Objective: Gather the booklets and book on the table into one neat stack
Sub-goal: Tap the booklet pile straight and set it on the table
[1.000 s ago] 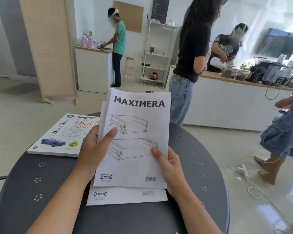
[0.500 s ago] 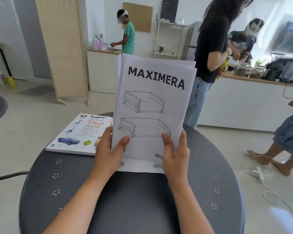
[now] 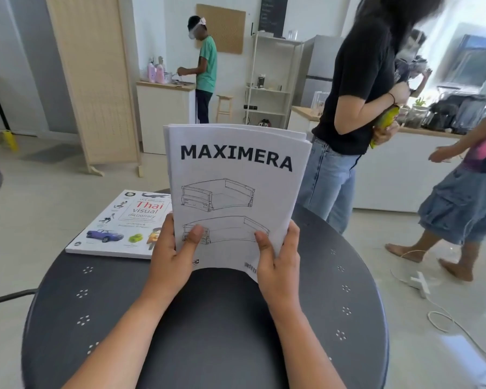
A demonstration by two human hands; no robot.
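White paper booklets (image 3: pixel 236 192) are held upright above the round dark metal worktop (image 3: pixel 208 318), gripped closed by left hand (image 3: pixel 171 256) and right hand (image 3: pixel 278 262).

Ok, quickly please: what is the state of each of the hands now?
Left hand: closed on the left edge of the booklets, held upright.
Right hand: closed on their right edge.

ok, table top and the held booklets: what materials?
Table: looks like painted metal, matte dark grey, with punched hole clusters and a soft sheen. Booklets: thin white uncoated paper, bottom edge bowing between the left hand and right hand.
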